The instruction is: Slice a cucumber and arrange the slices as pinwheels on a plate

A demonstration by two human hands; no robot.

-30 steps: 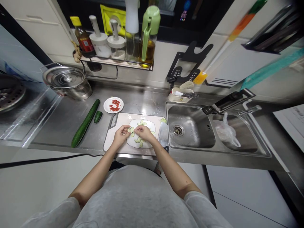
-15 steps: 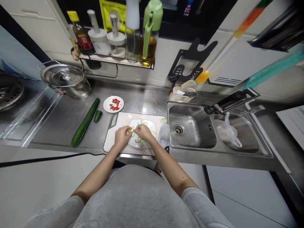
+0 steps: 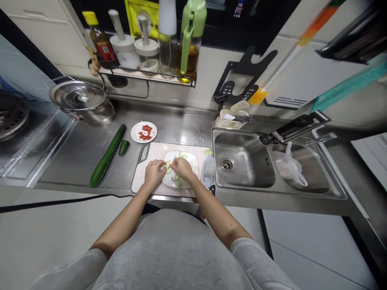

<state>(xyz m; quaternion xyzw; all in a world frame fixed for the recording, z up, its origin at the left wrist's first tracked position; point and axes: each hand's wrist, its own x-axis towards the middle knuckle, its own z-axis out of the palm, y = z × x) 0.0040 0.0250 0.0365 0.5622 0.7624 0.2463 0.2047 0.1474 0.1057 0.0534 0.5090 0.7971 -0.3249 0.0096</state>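
Note:
A white squarish plate (image 3: 187,161) lies on the pale cutting board (image 3: 142,177), with thin curved cucumber slices (image 3: 175,178) arranged around it. At the plate's left side my left hand (image 3: 154,173) has its fingers closed at the edge of a pale green cucumber slice (image 3: 168,164). Just right of that slice, my right hand (image 3: 182,168) hovers over the plate with fingers pinched together; whatever is between them is hidden. A cleaver (image 3: 208,171) rests on the board's right edge, beside a cucumber end piece (image 3: 208,152).
Left of the board lie a long cucumber (image 3: 108,156) and a short cucumber piece (image 3: 123,147). A small plate (image 3: 136,135) holds chopped red bits. A lidded steel pot (image 3: 99,112) stands farther left; the double sink (image 3: 248,177) is right. Bottles line a rack (image 3: 145,75) above.
Both hands stay at the plate's left side with almost no movement. The right fingertips shift very slightly. The whole view has drifted a little.

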